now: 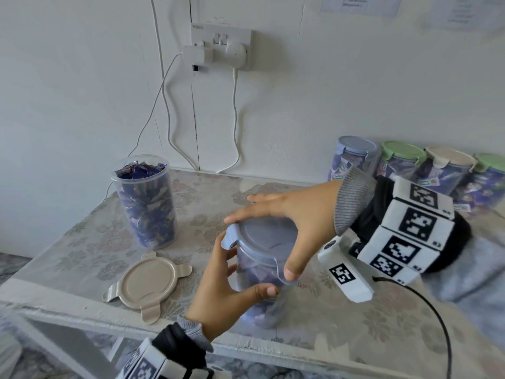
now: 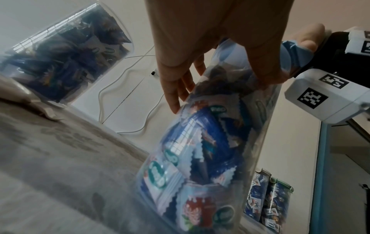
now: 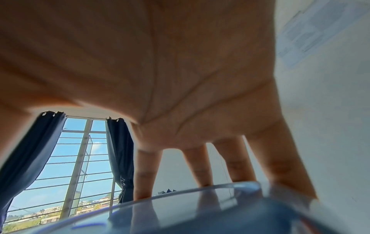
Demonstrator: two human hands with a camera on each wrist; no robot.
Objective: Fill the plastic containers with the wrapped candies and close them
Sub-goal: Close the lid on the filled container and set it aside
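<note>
At the far left of the table (image 1: 82, 236) stands an open jar (image 1: 146, 201), upright with its long axis vertical, mouth up and filled to the brim with wrapped candies (image 1: 142, 170). Just in front of it a beige lid (image 1: 149, 281) lies flat on the patterned cloth, its tabs sticking out sideways.

Near the front edge, at the middle, the left hand (image 1: 224, 294) wraps its thumb and fingers around the wall of a second jar (image 1: 259, 283), also full of candies. This jar stands on the table with its axis nearly vertical, top leaning slightly toward the left in the head view. A blue lid (image 1: 259, 239) sits on its mouth, one tab lifted at the left side. The right hand (image 1: 289, 214) arches over that lid, fingers spread and bent down over the far rim, thumb pressing the tab at the near right edge.

At the far right, against the wall, four closed jars (image 1: 410, 170) stand in a row, with blue, green, beige and green lids.
</note>
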